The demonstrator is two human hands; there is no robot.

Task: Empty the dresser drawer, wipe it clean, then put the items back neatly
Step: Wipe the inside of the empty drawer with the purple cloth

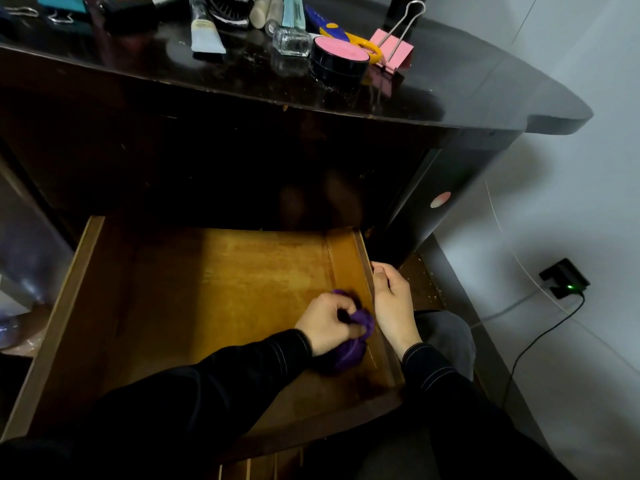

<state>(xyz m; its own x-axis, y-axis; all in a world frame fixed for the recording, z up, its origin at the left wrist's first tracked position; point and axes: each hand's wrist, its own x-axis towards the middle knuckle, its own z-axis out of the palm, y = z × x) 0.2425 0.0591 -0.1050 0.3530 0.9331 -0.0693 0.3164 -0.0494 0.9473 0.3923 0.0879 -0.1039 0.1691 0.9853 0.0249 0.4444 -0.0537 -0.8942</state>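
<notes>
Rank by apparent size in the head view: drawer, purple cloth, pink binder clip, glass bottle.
drawer
purple cloth and pink binder clip: too alike to rank (cloth partly hidden by left hand)
glass bottle

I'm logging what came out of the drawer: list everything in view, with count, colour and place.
drawer: one, brown wood, pulled open under the dresser top
cloth: one, purple, on the drawer floor near its right wall
dresser top: one, glossy black, above the drawer
tube: one, pale, on the dresser top
glass bottle: one, clear, right of the tube
round tin: one, black with pink lid, beside the bottle
binder clip: one, pink, right of the tin
other items: several, unclear, farther back
charger: one, black with green light, at the wall, right
left hand: one, grips the cloth
right hand: one, holds the drawer's right wall
</notes>
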